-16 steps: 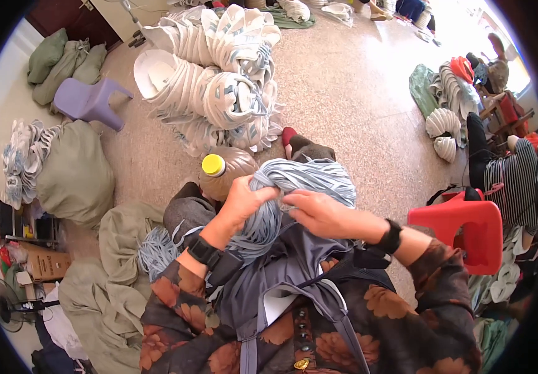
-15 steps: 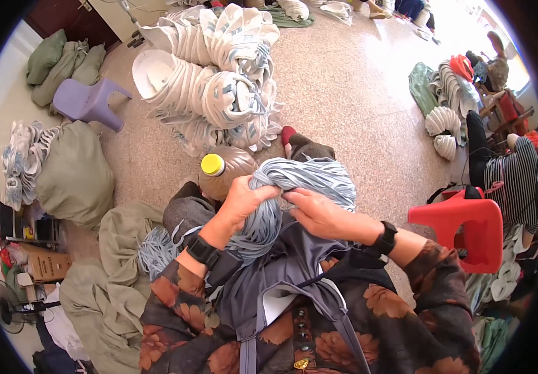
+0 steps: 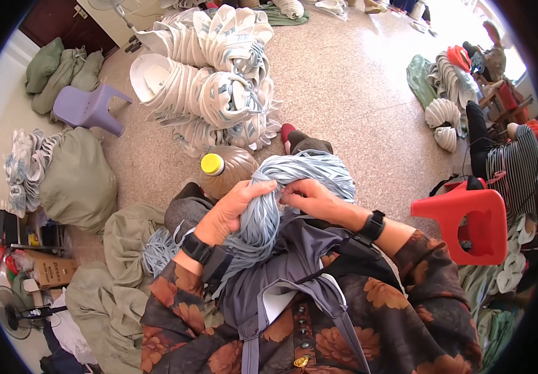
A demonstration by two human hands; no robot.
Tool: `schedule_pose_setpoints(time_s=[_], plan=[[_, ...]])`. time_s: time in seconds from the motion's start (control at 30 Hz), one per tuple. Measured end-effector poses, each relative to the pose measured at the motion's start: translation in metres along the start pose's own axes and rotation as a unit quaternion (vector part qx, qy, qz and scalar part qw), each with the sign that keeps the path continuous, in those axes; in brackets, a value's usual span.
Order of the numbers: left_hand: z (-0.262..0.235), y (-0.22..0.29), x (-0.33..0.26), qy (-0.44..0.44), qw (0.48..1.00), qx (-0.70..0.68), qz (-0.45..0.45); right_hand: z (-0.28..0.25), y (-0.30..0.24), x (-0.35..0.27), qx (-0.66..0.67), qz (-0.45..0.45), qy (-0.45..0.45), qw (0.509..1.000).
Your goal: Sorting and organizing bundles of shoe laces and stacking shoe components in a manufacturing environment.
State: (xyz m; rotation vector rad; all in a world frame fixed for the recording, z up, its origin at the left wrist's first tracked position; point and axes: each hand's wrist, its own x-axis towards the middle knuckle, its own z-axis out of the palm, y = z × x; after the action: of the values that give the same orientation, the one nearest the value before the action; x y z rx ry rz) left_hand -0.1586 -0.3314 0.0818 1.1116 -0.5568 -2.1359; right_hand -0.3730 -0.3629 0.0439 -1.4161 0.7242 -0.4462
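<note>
A thick bundle of light blue shoelaces [image 3: 259, 221] lies bent across my lap. My left hand [image 3: 233, 204] is closed around its bend, the thumb laid on top. Against the inner side of that bend, my right hand [image 3: 319, 201] has its fingers curled and pinched at the laces; the fingertips are partly hidden. One end of the bundle spreads over my right knee, and the other runs down beneath my left wrist. A grey-blue apron [image 3: 269, 268] covers my lap. More loose blue laces [image 3: 160, 250] lie by my left leg.
Ahead on the floor stand stacked white shoe uppers [image 3: 216, 93]. A brown bottle with a yellow cap [image 3: 213, 164] stands between the knees. Left are a purple stool [image 3: 88, 109] and full sacks [image 3: 79, 181]; right, a red stool [image 3: 462, 218] beside a person in stripes [image 3: 512, 181].
My right hand has drawn its fingers in tighter at the bend, and its thumb no longer lies stretched toward the left hand. My left hand keeps its hold, and the view has shifted slightly.
</note>
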Motion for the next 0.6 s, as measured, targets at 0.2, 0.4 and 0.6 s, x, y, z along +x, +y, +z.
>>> schedule_pose_setpoints(time_s=[0.2,0.4,0.6], plan=[[0.005,-0.007,0.006,-0.001,0.993,0.106,0.042,-0.014,-0.029,-0.040,-0.018,0.016,-0.016,1.000],[0.015,-0.037,0.009,0.038,0.778,0.579,0.238,-0.022,-0.066,-0.065,-0.130,0.098,-0.110,0.981],[0.063,-0.030,0.033,0.100,0.734,0.521,0.424,-0.041,-0.080,-0.079,-0.042,0.115,-0.058,0.991]])
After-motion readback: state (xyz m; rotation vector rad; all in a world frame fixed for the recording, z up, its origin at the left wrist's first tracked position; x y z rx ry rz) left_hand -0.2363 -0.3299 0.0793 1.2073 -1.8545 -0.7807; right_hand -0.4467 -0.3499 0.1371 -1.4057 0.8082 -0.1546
